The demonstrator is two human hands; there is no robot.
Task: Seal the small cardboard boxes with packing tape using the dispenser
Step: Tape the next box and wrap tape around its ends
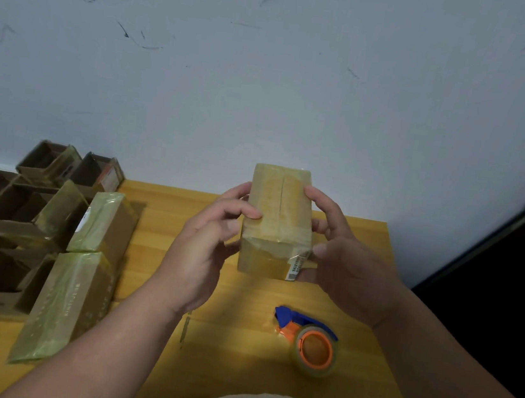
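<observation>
Both hands held one taped cardboard box (277, 221) at the centre of the frame, above the table; the left hand (211, 249) curled its fingers round the box's left side, thumb on the taped top; the right hand (343, 259) gripped the right side, fingertips on the upper edge; the yellow wooden table (234, 355) stood against a scuffed pale wall (272, 66); one tape dispenser (309, 338), blue and orange, lay at lower right; two taped boxes (77, 274) lay at left beside several open boxes (12, 209), too crowded to count.
</observation>
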